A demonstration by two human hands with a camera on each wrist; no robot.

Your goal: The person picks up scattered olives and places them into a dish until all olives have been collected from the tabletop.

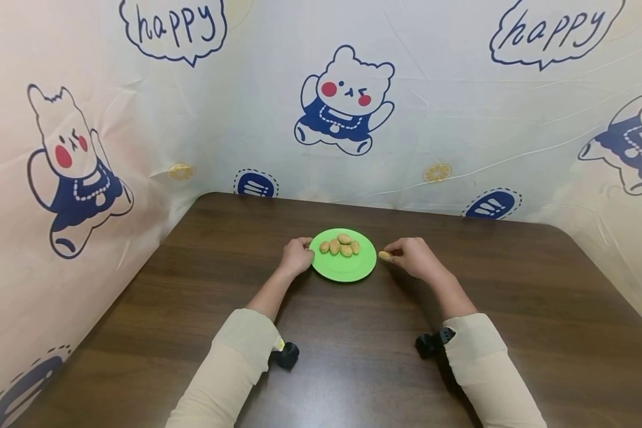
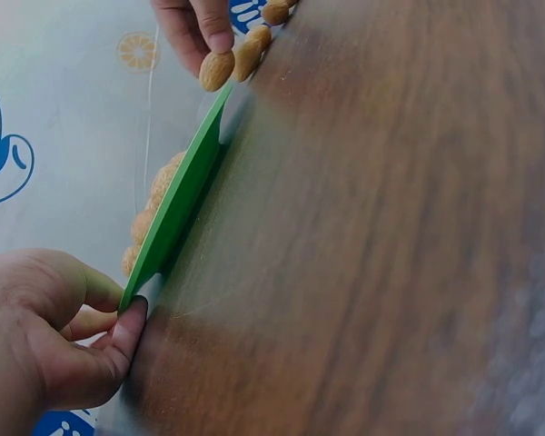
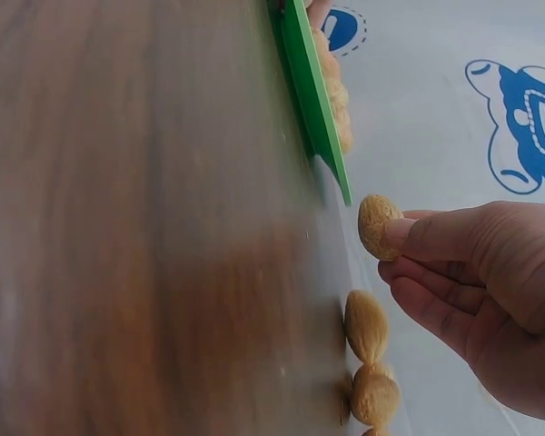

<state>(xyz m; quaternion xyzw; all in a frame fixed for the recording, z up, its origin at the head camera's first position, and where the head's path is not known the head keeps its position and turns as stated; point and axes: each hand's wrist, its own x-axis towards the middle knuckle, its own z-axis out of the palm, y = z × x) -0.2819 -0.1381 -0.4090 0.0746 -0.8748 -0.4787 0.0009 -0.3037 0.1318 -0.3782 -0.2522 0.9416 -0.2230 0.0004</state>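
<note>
On the table lies a round green plate (image 1: 342, 270) bearing several oval tan nuts (image 1: 334, 246) with rough shells. At its left edge my left hand (image 1: 296, 257) pinches the rim, thumb and fingers on opposite faces in the left wrist view. Just off the right edge, my right hand (image 1: 414, 257) holds one nut (image 3: 378, 227) between thumb and fingertips, above the tabletop. In the right wrist view, loose nuts (image 3: 366, 327) lie on the table beyond that hand; the head view does not show them.
The dark wood table (image 1: 331, 362) stretches around the plate. A printed cloth (image 1: 433, 119) with cartoon bears hangs at the back and sides. Each wrist carries a small black camera (image 1: 286, 355) near the rolled sleeve.
</note>
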